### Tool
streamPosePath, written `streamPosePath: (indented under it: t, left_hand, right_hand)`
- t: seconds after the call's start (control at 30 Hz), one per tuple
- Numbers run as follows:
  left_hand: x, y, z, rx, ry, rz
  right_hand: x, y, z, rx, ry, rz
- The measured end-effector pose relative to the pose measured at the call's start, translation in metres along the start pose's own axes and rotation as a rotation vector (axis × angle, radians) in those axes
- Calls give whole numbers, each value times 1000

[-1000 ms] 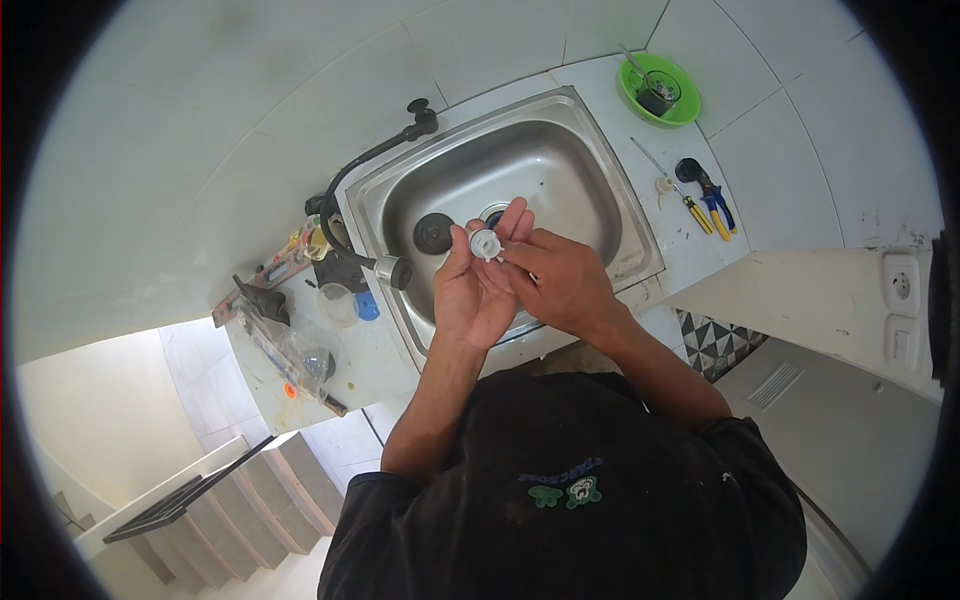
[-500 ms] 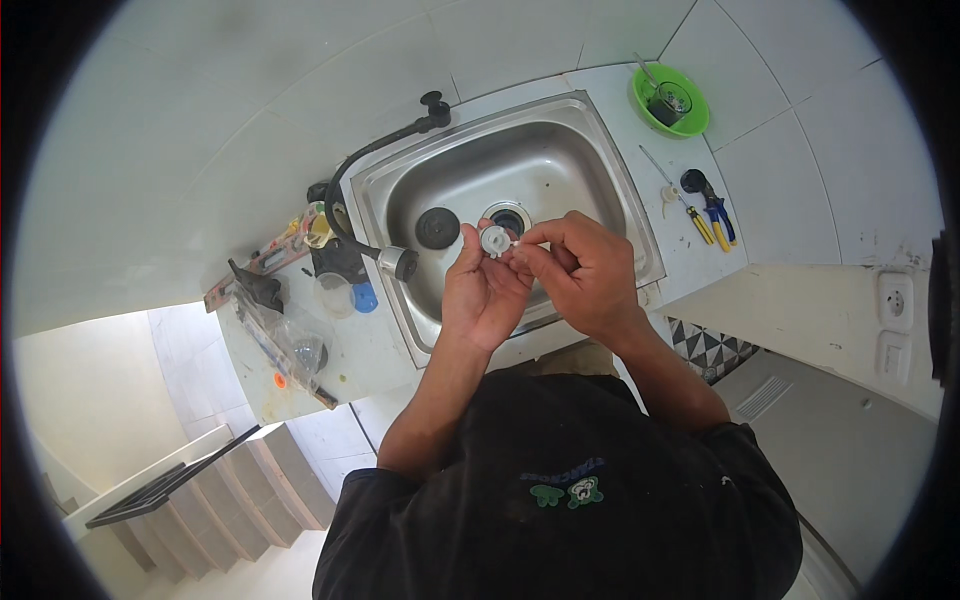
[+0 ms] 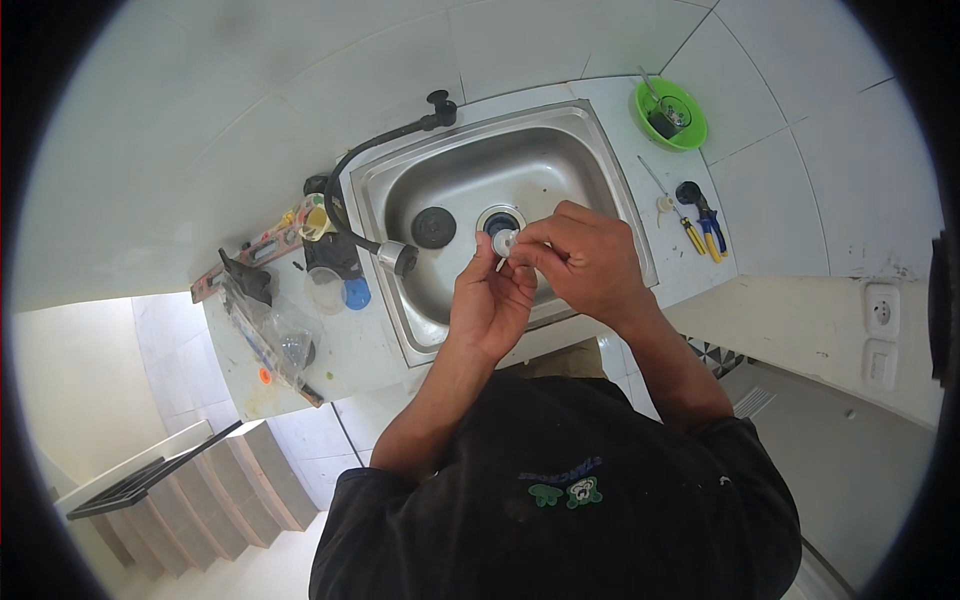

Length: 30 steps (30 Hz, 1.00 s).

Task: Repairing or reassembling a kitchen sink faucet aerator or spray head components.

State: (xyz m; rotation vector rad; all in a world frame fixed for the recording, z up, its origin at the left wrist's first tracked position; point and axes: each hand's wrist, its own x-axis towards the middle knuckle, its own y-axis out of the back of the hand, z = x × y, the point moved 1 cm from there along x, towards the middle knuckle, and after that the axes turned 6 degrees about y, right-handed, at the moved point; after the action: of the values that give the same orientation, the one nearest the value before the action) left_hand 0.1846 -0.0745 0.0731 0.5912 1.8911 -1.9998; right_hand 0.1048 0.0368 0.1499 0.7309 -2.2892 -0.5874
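Note:
Above the sink's drain point(image 3: 500, 217), a small round white spool-like piece point(image 3: 502, 243) sits between my two hands. Thumb and fingers of my left hand point(image 3: 490, 305) pinch it from the near left side. My right hand point(image 3: 590, 262) is closed, its thumb and forefinger pinching at the piece's right edge. Exactly what the right fingertips hold is hidden. Below the hands lies the stainless steel sink point(image 3: 560, 165), with a black round disc point(image 3: 433, 228) in its basin to the left of the drain.
A black hose tap point(image 3: 345, 190) arches over the sink's left rim. Screwdriver point(image 3: 690, 232), pliers point(image 3: 712, 235) and a green bowl point(image 3: 683, 138) stand on the right counter. Plastic bags point(image 3: 290, 325), a blue cap point(image 3: 357, 293) and a spirit level point(image 3: 250, 255) crowd the left counter.
The white piece has turned between my fingers, its face now seen more at a slant. My left thumb has shifted up and right over it, and the view has tilted slightly.

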Motion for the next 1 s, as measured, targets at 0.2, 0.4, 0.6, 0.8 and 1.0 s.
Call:
streamPosePath:
  t: [0.2,0.4,0.6,0.8,1.0]
  left_hand:
    - [0,-2,-3,-21,14,14]
    - [-1,9,2,-90,53,-154]
    - [-8,-11,-2,10,25,-59]
    - [-9,3,2,167,-65,-113]
    - [-29,-22,4,702,-416,-91]
  right_hand:
    - [-3,-4,1,-36,166,-55]
    - [-2,9,-11,83,-18,-38]
    - [-8,2,-12,-9,116,-34]
    - [-9,4,5,69,13,49]
    - [-7,19,11,427,-287,46]
